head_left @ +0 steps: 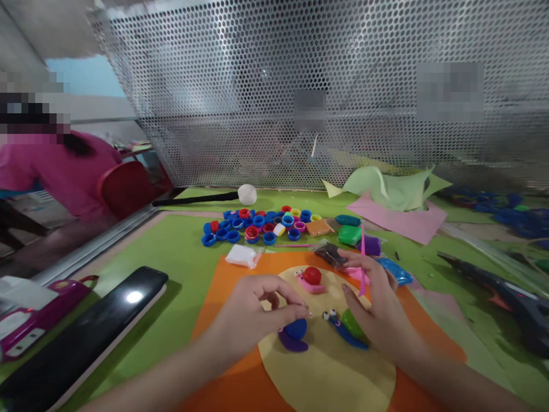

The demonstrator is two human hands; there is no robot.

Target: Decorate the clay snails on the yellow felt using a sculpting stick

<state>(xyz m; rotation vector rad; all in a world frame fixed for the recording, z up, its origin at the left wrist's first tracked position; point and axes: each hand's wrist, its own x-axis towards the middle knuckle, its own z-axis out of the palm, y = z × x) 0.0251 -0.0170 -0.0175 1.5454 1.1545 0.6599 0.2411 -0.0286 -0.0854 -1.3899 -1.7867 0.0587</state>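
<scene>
My left hand (268, 306) is pinched closed above a purple clay snail (293, 341) with a blue shell (297, 328). A tiny pale bit shows at its fingertips, too small to name. Between the fingers of my right hand (377, 292) stands a thin pink clay modelling tool (363, 260), held upright. Close to that hand's thumb lies a blue clay snail (349, 336) with a green shell (352, 323) and bulging eyes. A pink clay snail (315, 286) with a red shell (312, 276) sits farther back. All three rest on a pale yellow paper circle (330, 377).
Under the circle is orange paper (223, 303). Behind are several coloured rings (251, 233) and clay packets, one white (243, 255), one black (329, 253). A glue gun (501, 292) lies right, a black phone-like slab (94, 326) left. A person in pink (64, 166) sits far left.
</scene>
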